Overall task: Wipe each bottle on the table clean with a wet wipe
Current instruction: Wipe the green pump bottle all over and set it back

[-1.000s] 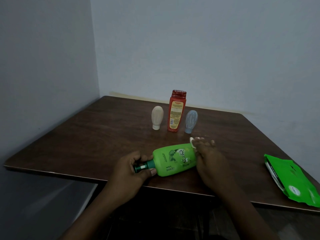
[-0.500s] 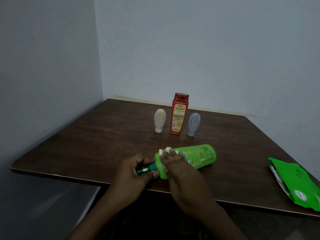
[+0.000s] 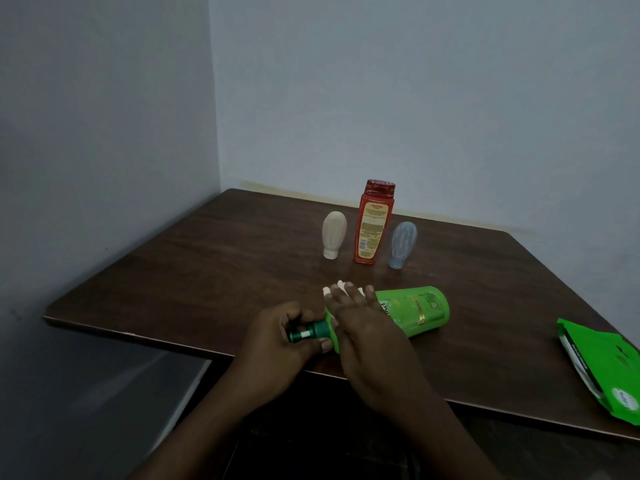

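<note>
Green bottle (image 3: 415, 310) is lying on its side near the front edge of the table (image 3: 207, 271), which is a big dark brown slab with a wood-grain look, pushed into the corner of two pale walls. The bottle is glossy bright green plastic, fat and rounded, base pointing right, with a darker green neck and cap (image 3: 308, 334) on the left end. Can't tell what's in it, it's opaque.

Far right, near the table edge, a flat shiny green wipes pack (image 3: 602, 368) lies with a white strip along its left side.

Further back, three bottles stand in a row: a tall, flat-sided red bottle (image 3: 373, 226) with a yellow label, a cream bottle (image 3: 334, 233) on its left and a grey-blue bottle (image 3: 402, 242) on its right. Both small ones are egg-shaped and ribbed, standing cap-down.

Hands: left hand (image 3: 277, 337) is curled around the green cap. Right hand (image 3: 367, 334) lies flat across the bottle's shoulder, fingers straight, pressing a white wet wipe (image 3: 325, 292) that pokes out past the fingertips.
</note>
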`<action>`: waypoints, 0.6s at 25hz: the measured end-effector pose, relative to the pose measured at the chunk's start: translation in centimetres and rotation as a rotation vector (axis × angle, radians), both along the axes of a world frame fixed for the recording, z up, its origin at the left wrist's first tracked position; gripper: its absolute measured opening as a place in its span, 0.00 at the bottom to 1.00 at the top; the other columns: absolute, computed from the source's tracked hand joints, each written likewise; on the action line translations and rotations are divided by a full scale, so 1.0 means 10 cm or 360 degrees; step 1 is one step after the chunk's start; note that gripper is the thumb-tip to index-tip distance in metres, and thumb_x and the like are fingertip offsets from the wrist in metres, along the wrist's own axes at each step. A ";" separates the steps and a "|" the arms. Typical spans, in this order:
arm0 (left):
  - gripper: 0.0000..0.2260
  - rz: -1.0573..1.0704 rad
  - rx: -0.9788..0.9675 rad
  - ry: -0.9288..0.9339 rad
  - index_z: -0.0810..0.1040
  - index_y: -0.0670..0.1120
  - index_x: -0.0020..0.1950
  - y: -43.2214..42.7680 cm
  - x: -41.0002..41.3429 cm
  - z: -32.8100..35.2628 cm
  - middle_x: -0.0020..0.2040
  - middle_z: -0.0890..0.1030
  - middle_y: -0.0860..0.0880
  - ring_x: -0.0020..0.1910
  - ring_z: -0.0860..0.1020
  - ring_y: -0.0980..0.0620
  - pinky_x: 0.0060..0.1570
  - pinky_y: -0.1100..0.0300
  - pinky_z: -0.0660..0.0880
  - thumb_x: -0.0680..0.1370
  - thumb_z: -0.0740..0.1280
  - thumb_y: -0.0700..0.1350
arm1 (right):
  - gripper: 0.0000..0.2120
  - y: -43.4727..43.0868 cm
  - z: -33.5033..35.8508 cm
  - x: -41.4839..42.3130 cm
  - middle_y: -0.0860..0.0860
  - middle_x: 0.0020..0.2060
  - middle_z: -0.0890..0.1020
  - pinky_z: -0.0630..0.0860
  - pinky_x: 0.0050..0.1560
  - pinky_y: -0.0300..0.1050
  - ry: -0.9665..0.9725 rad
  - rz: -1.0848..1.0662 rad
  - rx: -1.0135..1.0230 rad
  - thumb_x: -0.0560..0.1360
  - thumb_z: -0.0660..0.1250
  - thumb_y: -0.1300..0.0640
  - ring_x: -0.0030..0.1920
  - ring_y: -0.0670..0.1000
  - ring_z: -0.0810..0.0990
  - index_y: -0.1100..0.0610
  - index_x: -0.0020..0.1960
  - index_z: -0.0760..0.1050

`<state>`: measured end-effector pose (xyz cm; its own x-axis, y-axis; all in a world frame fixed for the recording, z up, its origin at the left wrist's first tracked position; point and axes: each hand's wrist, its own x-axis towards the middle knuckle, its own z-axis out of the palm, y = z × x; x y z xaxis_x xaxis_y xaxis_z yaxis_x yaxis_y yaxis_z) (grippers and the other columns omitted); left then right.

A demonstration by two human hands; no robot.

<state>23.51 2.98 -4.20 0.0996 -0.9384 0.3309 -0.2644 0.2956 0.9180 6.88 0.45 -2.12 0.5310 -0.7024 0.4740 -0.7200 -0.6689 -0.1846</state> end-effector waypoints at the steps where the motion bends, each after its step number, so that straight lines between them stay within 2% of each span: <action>1: 0.12 -0.0006 -0.0003 0.0010 0.83 0.46 0.41 0.00 0.00 0.00 0.40 0.87 0.52 0.39 0.83 0.60 0.40 0.66 0.79 0.68 0.80 0.32 | 0.25 0.06 -0.07 -0.02 0.51 0.75 0.67 0.46 0.78 0.43 0.0032 0.0029 -0.0067 0.78 0.55 0.59 0.78 0.48 0.58 0.57 0.75 0.66; 3: 0.11 -0.0005 0.0005 0.0046 0.85 0.46 0.44 0.00 0.00 0.00 0.43 0.88 0.50 0.43 0.86 0.56 0.43 0.63 0.81 0.68 0.80 0.33 | 0.25 0.17 -0.23 -0.09 0.53 0.74 0.68 0.53 0.78 0.49 0.0068 0.0045 -0.0208 0.76 0.56 0.59 0.77 0.51 0.60 0.60 0.73 0.69; 5: 0.12 0.0001 0.0018 0.0091 0.86 0.46 0.45 0.00 -0.01 -0.01 0.45 0.88 0.51 0.44 0.86 0.57 0.43 0.64 0.81 0.68 0.81 0.32 | 0.25 0.29 -0.36 -0.18 0.55 0.73 0.71 0.61 0.74 0.55 0.0081 0.0066 -0.0310 0.73 0.57 0.61 0.75 0.55 0.65 0.61 0.70 0.73; 7: 0.13 0.0011 0.0022 0.0113 0.86 0.46 0.46 -0.01 -0.03 -0.01 0.45 0.88 0.49 0.44 0.86 0.57 0.43 0.66 0.81 0.67 0.81 0.32 | 0.27 0.37 -0.45 -0.24 0.57 0.72 0.71 0.64 0.70 0.58 0.0115 0.0072 -0.0377 0.72 0.57 0.62 0.74 0.58 0.67 0.63 0.69 0.73; 10: 0.15 0.0033 0.0017 0.0112 0.84 0.50 0.41 -0.02 -0.03 -0.02 0.45 0.88 0.47 0.46 0.87 0.52 0.46 0.61 0.83 0.66 0.82 0.31 | 0.28 0.30 -0.42 -0.18 0.57 0.72 0.71 0.63 0.71 0.57 0.0092 0.0013 -0.0349 0.72 0.55 0.61 0.74 0.57 0.67 0.64 0.71 0.71; 13: 0.15 0.0003 0.0032 0.0046 0.81 0.49 0.37 0.01 -0.03 -0.01 0.39 0.86 0.53 0.39 0.83 0.59 0.39 0.64 0.79 0.66 0.81 0.32 | 0.28 0.11 -0.23 -0.01 0.55 0.73 0.71 0.58 0.75 0.54 0.0048 -0.0053 -0.0236 0.74 0.53 0.58 0.75 0.55 0.65 0.63 0.73 0.69; 15: 0.15 -0.0013 0.0034 0.0033 0.81 0.49 0.37 0.01 -0.02 -0.01 0.37 0.85 0.53 0.38 0.81 0.62 0.39 0.66 0.77 0.66 0.81 0.31 | 0.30 -0.03 -0.07 0.06 0.54 0.73 0.71 0.53 0.78 0.50 0.0017 -0.0078 -0.0122 0.74 0.49 0.52 0.76 0.53 0.64 0.60 0.73 0.69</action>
<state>23.28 3.08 -4.30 0.0988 -0.9461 0.3085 -0.2427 0.2777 0.9295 7.47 0.16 -2.85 0.5023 -0.6896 0.5216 -0.7539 -0.6447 -0.1264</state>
